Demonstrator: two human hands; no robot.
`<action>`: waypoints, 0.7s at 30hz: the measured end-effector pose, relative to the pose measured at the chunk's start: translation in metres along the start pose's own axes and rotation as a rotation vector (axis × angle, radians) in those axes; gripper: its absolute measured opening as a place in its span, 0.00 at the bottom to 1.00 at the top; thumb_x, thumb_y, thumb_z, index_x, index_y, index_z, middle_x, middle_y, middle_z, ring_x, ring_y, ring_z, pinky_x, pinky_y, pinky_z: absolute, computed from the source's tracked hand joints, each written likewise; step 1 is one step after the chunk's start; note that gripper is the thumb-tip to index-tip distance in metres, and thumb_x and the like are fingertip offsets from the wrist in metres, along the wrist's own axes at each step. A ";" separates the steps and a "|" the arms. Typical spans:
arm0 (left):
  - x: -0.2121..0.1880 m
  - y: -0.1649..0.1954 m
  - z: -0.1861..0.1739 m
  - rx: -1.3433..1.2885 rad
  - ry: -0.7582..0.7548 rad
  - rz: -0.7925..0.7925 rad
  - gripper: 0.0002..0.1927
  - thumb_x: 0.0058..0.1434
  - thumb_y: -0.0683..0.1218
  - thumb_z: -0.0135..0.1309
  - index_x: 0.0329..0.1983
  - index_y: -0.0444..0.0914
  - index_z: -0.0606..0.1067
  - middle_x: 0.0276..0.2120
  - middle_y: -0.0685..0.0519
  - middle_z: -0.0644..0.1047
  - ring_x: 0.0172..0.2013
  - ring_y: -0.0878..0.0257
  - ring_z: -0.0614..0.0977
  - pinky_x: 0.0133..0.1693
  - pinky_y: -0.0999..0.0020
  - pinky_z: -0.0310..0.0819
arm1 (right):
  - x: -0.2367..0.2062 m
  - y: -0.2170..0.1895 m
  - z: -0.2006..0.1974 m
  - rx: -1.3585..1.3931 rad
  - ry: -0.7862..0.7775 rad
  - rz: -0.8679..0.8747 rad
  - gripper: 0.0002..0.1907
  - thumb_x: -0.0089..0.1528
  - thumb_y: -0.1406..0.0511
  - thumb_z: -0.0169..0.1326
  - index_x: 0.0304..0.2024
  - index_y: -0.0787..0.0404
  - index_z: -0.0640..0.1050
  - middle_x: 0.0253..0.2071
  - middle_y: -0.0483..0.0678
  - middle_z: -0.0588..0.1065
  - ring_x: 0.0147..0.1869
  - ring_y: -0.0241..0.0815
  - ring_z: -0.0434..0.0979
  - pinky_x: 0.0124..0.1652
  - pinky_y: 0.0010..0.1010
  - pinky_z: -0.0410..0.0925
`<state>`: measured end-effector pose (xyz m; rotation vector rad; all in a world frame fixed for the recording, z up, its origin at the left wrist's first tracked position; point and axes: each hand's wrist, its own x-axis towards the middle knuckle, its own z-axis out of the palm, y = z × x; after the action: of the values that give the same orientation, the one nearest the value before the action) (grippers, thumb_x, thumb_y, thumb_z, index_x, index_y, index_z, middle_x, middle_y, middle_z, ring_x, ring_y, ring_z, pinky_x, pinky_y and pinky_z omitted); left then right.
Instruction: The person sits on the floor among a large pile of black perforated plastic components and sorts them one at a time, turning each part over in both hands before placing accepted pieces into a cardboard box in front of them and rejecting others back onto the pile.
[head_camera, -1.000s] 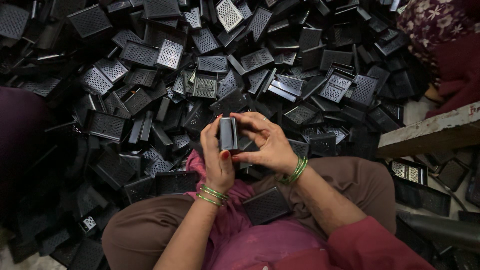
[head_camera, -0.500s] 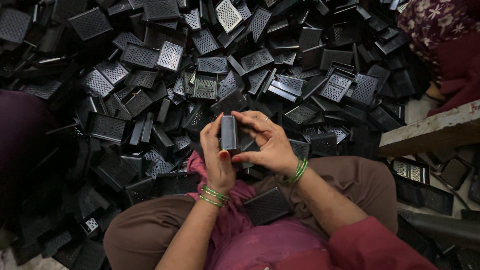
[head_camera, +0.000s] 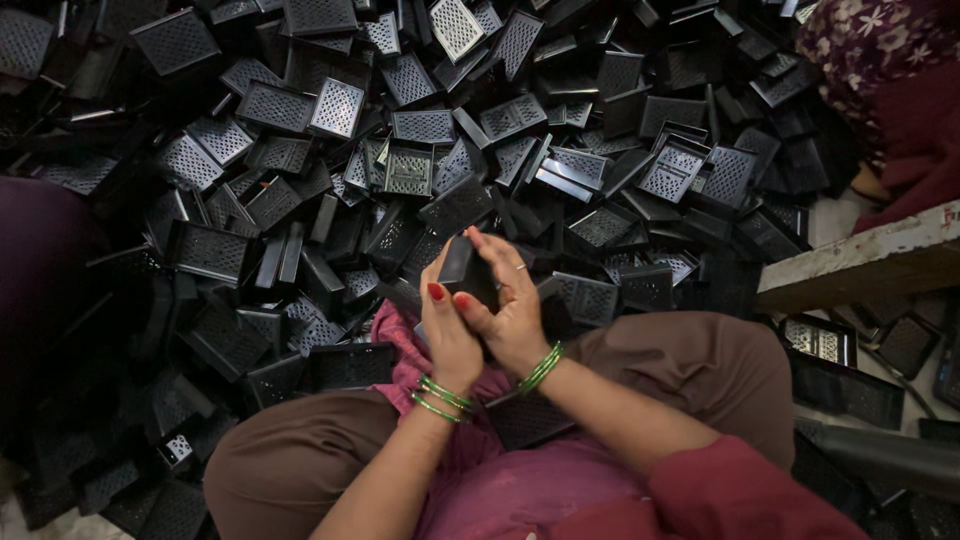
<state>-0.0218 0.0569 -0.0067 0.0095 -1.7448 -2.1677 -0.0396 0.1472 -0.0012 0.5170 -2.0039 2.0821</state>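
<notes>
We see both hands raised over the lap, clasped round one small black plastic part, a flat rectangular piece with dull, smooth sides. The left hand cups it from below, thumb pressed up against it; the right hand wraps it from the other side, fingers curled over its top edge. Green bangles ring both wrists. Beyond the knees lies a heap of black perforated trays, boxy, with mesh-like grid faces, some catching light. A worn wooden plank juts in at the right. Compared with a second ago, the grip and the part sit almost unchanged.
</notes>
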 end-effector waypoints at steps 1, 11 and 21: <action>-0.001 -0.001 -0.001 0.058 0.000 0.024 0.40 0.75 0.68 0.30 0.66 0.29 0.68 0.61 0.44 0.72 0.62 0.54 0.74 0.65 0.61 0.64 | -0.001 0.002 0.000 0.010 0.004 -0.010 0.40 0.66 0.48 0.59 0.71 0.65 0.67 0.71 0.53 0.65 0.76 0.45 0.63 0.74 0.35 0.57; -0.005 -0.007 0.007 0.278 -0.075 -0.054 0.23 0.71 0.55 0.50 0.54 0.31 0.74 0.43 0.44 0.81 0.44 0.54 0.82 0.48 0.62 0.75 | 0.015 0.020 -0.012 0.041 0.035 0.086 0.30 0.74 0.51 0.44 0.70 0.65 0.64 0.67 0.54 0.69 0.72 0.46 0.67 0.70 0.34 0.60; 0.023 -0.018 -0.018 0.820 0.033 -0.050 0.23 0.72 0.57 0.48 0.33 0.33 0.71 0.27 0.34 0.75 0.30 0.35 0.78 0.30 0.47 0.69 | 0.019 0.048 -0.020 -0.407 0.117 0.188 0.22 0.74 0.52 0.39 0.45 0.63 0.73 0.33 0.57 0.74 0.37 0.53 0.78 0.41 0.36 0.70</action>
<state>-0.0441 0.0365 -0.0233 0.2906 -2.4891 -1.3217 -0.0773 0.1626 -0.0382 0.1340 -2.3923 1.6751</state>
